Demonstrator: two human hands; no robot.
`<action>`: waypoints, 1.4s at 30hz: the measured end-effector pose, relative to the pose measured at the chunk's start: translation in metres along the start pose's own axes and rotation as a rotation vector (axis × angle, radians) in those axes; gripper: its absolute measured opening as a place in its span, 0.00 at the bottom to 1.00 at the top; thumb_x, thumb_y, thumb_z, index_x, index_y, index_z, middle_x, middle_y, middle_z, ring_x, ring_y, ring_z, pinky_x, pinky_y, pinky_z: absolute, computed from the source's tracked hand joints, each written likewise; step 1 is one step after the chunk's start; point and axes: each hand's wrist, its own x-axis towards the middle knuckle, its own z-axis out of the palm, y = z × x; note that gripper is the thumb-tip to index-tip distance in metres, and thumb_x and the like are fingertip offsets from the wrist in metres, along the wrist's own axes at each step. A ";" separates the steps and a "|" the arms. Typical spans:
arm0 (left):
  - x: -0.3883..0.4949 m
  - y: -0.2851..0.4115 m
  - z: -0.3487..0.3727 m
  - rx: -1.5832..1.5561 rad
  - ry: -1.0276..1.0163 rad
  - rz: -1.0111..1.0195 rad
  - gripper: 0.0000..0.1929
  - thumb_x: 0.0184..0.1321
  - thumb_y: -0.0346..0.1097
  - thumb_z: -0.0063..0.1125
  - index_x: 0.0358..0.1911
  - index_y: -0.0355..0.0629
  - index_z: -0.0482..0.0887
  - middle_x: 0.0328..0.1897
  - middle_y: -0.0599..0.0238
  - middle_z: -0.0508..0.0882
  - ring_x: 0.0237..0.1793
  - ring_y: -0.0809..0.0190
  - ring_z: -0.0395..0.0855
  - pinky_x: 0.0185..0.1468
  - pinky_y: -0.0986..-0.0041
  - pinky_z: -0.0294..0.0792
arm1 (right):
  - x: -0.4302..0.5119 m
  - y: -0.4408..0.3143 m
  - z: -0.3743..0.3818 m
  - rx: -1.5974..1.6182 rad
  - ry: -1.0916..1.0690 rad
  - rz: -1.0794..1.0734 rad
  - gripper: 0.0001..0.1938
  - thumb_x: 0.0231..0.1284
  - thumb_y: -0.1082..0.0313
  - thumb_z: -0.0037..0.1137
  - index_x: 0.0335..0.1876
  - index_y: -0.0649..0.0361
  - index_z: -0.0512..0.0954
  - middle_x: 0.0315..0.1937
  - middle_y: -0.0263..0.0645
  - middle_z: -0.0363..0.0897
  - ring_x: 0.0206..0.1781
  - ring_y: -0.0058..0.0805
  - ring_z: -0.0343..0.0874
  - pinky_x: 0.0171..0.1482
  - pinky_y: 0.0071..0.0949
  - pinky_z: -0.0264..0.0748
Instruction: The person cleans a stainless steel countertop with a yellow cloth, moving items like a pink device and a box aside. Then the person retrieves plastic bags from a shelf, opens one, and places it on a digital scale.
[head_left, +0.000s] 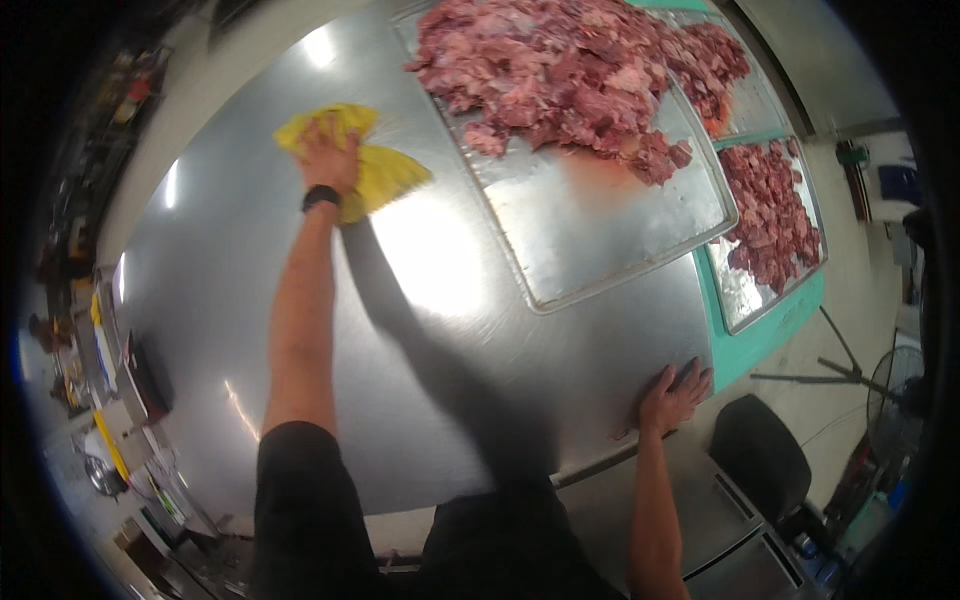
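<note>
My left hand (328, 157) presses a yellow cloth (382, 176) onto the stainless steel table (217, 292), with the arm stretched far forward. A dark band circles that wrist. My right hand (675, 397) rests palm down near the table's front right edge, fingers spread and holding nothing. Right of the cloth lies a large metal sheet tray (600, 247), its far part heaped with raw meat pieces (555, 75). Some reddish liquid shows on the tray beside the meat.
At right, a smaller metal tray (739, 292) with cut meat (772, 210) sits on a green surface (757, 337). Another meat-laden tray (757, 105) lies behind. A dark chair back (761, 457) and a standing fan (896, 397) are at right. Loaded shelves (112, 112) line the left.
</note>
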 end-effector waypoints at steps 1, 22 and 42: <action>0.028 -0.011 0.009 0.018 -0.033 -0.061 0.39 0.81 0.70 0.29 0.89 0.63 0.53 0.94 0.55 0.49 0.91 0.35 0.43 0.86 0.30 0.32 | 0.001 0.001 0.001 -0.024 0.007 -0.005 0.33 0.80 0.42 0.50 0.85 0.44 0.65 0.89 0.47 0.52 0.90 0.55 0.46 0.83 0.66 0.48; -0.357 0.115 -0.114 -0.596 -0.566 0.726 0.39 0.72 0.49 0.63 0.85 0.58 0.65 0.89 0.63 0.65 0.87 0.42 0.59 0.82 0.46 0.64 | -0.003 0.005 0.007 -0.084 0.014 -0.014 0.35 0.81 0.37 0.45 0.85 0.44 0.64 0.89 0.48 0.52 0.89 0.57 0.49 0.81 0.69 0.51; -0.384 0.115 -0.113 -0.231 -0.239 0.349 0.46 0.74 0.62 0.51 0.84 0.33 0.59 0.93 0.38 0.46 0.91 0.34 0.42 0.89 0.38 0.36 | -0.005 0.006 0.003 0.009 -0.018 0.009 0.36 0.80 0.34 0.47 0.86 0.38 0.62 0.91 0.44 0.45 0.91 0.53 0.40 0.77 0.82 0.47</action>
